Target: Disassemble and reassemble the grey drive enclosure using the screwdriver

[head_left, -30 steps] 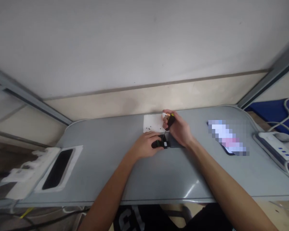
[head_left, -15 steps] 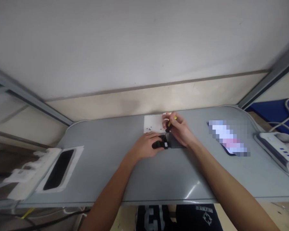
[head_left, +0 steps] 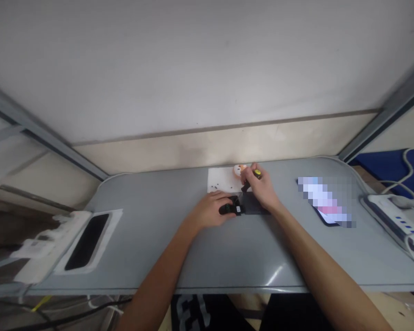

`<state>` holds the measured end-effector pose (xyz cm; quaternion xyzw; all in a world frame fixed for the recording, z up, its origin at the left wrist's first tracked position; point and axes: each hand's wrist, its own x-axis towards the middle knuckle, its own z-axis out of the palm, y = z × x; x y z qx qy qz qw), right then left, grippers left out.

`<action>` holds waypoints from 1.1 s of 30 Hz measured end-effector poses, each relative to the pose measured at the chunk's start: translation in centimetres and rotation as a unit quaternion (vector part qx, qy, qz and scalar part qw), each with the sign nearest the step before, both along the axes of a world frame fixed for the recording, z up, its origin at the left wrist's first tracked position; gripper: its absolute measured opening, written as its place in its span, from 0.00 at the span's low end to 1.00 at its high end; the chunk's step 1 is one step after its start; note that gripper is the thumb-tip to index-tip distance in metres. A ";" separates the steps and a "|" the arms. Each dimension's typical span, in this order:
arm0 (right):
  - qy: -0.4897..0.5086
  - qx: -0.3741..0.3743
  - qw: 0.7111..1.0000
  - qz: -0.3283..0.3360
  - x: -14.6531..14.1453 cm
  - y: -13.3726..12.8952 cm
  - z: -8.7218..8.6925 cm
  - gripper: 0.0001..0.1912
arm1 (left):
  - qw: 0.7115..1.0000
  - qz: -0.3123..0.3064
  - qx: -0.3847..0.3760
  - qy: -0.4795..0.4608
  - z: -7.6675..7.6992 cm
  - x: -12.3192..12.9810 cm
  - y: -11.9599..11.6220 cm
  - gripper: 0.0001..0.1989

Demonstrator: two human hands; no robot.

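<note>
Black screwdriver (head_left: 246, 186), seemingly turned, orange-white trinket (head_left: 239, 170) exposed

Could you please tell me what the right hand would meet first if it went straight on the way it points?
Probably the small orange-and-white object, just ahead and left of the right hand; depth is unclear, so the hand might pass over it.
</note>
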<state>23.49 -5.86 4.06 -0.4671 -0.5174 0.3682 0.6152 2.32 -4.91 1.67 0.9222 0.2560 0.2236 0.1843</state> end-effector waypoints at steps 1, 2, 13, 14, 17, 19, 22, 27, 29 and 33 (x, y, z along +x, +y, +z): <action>-0.054 -0.010 0.998 -0.025 0.2 0.0 -0.2 0.23 | 1.000 -0.001 0.002 0.003 0.0 0.0 0.0 0.09; -0.099 -0.022 0.994 -0.049 0.4 0.0 -0.4 0.23 | 1.000 -0.002 0.004 0.008 0.1 0.0 0.0 0.09; -0.055 -0.095 0.981 -0.161 3.5 2.7 -3.1 0.32 | 1.000 -0.016 -0.002 0.014 0.1 0.3 -0.2 0.08; -0.052 -0.097 0.981 -0.157 3.9 2.8 -3.0 0.32 | 1.000 -0.021 -0.004 0.012 0.1 0.4 -0.3 0.09; -0.059 -0.103 0.979 -0.169 4.4 2.7 -2.8 0.33 | 1.000 -0.022 -0.006 0.005 0.1 0.5 -0.6 0.11; -0.078 -0.101 0.975 -0.185 4.3 2.5 -2.6 0.32 | 1.000 -0.001 0.005 -0.011 0.2 0.4 -0.6 0.12; -0.109 -0.095 0.970 -0.193 4.1 2.4 -2.6 0.31 | 0.996 0.050 0.038 -0.056 0.4 0.0 -0.2 0.08; -0.128 -0.103 0.970 -0.178 4.0 2.4 -2.7 0.31 | 0.977 0.160 0.088 -0.106 0.3 -0.8 1.0 0.07; -0.127 -0.097 0.971 -0.179 4.0 2.3 -2.5 0.31 | 0.972 0.196 0.093 -0.095 0.0 -0.9 1.3 0.05; -0.105 -0.078 0.979 -0.158 3.3 1.8 -1.8 0.31 | 0.973 0.206 0.070 -0.076 -0.6 -0.8 1.3 0.07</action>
